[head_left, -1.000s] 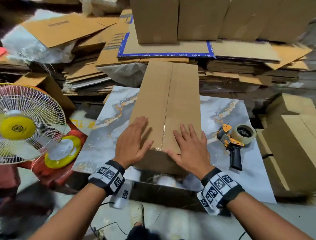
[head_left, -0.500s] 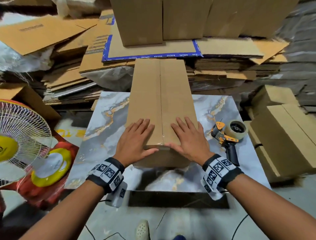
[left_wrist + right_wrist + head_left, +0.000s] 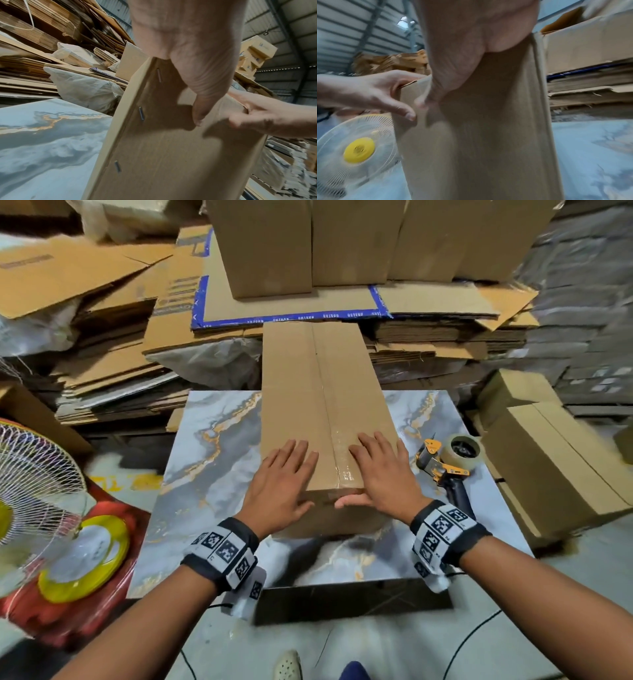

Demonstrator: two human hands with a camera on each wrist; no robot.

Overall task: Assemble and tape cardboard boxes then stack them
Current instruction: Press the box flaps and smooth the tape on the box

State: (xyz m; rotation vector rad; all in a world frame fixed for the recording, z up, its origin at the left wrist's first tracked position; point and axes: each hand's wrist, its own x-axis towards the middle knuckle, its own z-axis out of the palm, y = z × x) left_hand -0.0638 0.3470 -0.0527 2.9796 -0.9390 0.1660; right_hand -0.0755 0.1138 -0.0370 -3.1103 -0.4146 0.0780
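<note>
A long closed cardboard box (image 3: 325, 392) lies lengthwise on the marble-patterned table (image 3: 212, 474), with clear tape along its centre seam. My left hand (image 3: 281, 477) and right hand (image 3: 380, 470) lie flat on the box top at its near end, one on each side of the seam, fingers straight. Both thumbs press against the near end face. The left wrist view shows that end face (image 3: 163, 155) with staples down its left edge and my left thumb (image 3: 200, 108) on it. In the right wrist view the box (image 3: 488, 148) fills the middle, with my left hand (image 3: 376, 93) at its corner.
An orange and black tape dispenser (image 3: 452, 463) lies on the table just right of my right hand. Taped boxes (image 3: 555, 460) stand on the right and others (image 3: 342, 241) are stacked behind. Flat cardboard piles (image 3: 102, 354) lie at the back left. A fan (image 3: 30, 487) stands on the left.
Both hands have drawn closer to the seam and squared up on the box's near end, thumbs now down on the end face. The box sits slightly farther from the table's front edge.
</note>
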